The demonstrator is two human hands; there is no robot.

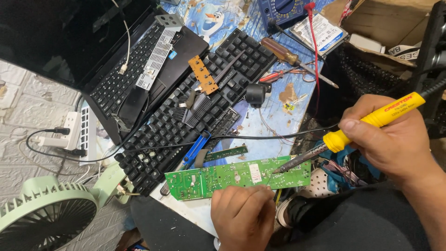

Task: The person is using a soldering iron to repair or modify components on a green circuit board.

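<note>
Below, the left hand pinches the long green circuit board steady, so the right hand, gripping a yellow-handled soldering iron, can touch its tip there.

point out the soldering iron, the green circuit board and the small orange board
soldering iron (371, 120), head view, on its yellow handle
green circuit board (218, 178), head view, on its middle
small orange board (203, 74), head view, on its centre

Right hand: our right hand grips a yellow-handled soldering iron, its tip touching the green circuit board.
Left hand: our left hand pinches the board's near edge.
Behind: a black keyboard lies beside an open laptop.
Lower left: a pale green fan.
</note>
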